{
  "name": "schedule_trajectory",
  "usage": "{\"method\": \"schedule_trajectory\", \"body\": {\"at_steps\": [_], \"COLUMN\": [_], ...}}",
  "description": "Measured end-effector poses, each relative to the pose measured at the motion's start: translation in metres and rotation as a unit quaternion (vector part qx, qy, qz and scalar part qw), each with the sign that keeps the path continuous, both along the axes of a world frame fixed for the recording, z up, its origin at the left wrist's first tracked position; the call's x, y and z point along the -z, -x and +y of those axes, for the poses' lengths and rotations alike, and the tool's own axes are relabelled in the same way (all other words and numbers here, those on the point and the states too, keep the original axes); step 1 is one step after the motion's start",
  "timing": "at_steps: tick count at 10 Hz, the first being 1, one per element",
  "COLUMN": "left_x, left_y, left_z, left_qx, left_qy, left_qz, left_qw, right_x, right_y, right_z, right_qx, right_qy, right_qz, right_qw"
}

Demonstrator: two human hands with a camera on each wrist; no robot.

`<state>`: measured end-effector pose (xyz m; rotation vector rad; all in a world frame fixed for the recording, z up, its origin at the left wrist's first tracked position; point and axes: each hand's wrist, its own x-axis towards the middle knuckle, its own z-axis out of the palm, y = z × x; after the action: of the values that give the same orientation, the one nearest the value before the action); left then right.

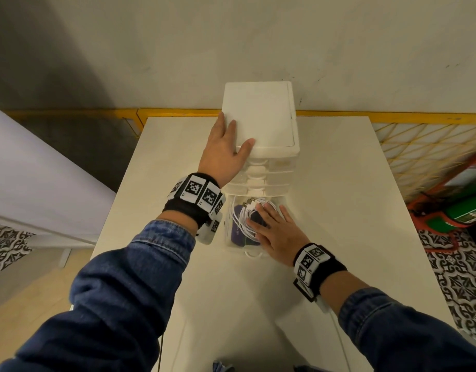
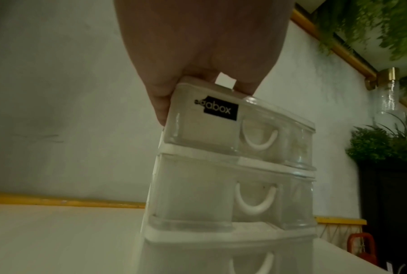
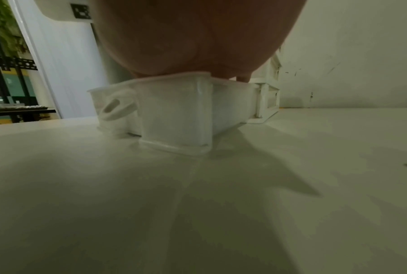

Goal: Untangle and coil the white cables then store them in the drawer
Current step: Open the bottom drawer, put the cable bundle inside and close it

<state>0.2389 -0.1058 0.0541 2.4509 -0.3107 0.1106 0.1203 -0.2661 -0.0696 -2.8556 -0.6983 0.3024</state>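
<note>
Pale and plain, the surface (image 1: pixel 325 183) stands against a grey wall in the head view, with patterned floor tiles to either side. At its far end is a small white drawer unit (image 1: pixel 261 116); the left hand (image 1: pixel 226 149) lies flat on its top, fingers (image 1: pixel 232 124) straight and thumb spread along the front edge. The bottom drawer (image 1: pixel 228 237) is pulled out toward the person, and the coiled white cables (image 1: pixel 243 216) lie inside it over a dark purple object (image 1: pixel 236 230). The right hand (image 1: pixel 277 232) rests on the cables with its fingers extended and spread, gripping nothing. From the left wrist view, the left hand (image 2: pixel 198 46) presses down on the top of the drawer unit (image 2: pixel 233 166), whose clear drawer fronts with white curved handles are stacked beneath a black label. From the right wrist view, the right hand (image 3: pixel 198 37) sits over the rim of the open drawer (image 3: pixel 174 115), which stands on the surface (image 3: pixel 198 204); the fingers are mostly hidden here, and the cables cannot be seen through the frosted wall.
</note>
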Motion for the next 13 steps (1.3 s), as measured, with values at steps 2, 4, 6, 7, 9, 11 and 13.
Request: {"method": "schedule_trajectory", "body": {"at_steps": [2,4,6,7,9,11,13], "left_x": [0.0,-0.001,-0.005,-0.005,-0.005,-0.005,-0.003], "left_y": [0.001,0.002,0.005,0.004,0.005,0.003,0.003], "left_z": [-0.001,0.0,0.0,0.0,-0.001,-0.001,-0.001], "left_qx": [0.009,0.015,0.018,0.016,0.013,0.011,0.009], "left_qy": [-0.021,-0.032,-0.036,-0.038,-0.036,-0.031,-0.033], "left_qz": [-0.008,-0.017,-0.007,-0.006,-0.006,-0.004,-0.01], "left_qw": [1.0,0.999,0.999,0.999,0.999,0.999,0.999], "right_x": [-0.001,-0.001,-0.002,0.001,-0.001,-0.001,0.011], "right_y": [-0.004,-0.005,-0.024,-0.028,-0.039,-0.028,-0.005], "right_z": [-0.005,-0.004,-0.006,-0.007,-0.01,-0.005,-0.005], "right_qx": [-0.045,-0.045,-0.047,-0.057,-0.048,-0.026,-0.064], "right_qy": [0.061,0.087,0.12,0.132,0.093,0.07,0.012], "right_qz": [0.03,0.033,0.018,0.013,-0.02,-0.003,-0.06], "right_qw": [0.997,0.995,0.991,0.989,0.994,0.997,0.996]}}
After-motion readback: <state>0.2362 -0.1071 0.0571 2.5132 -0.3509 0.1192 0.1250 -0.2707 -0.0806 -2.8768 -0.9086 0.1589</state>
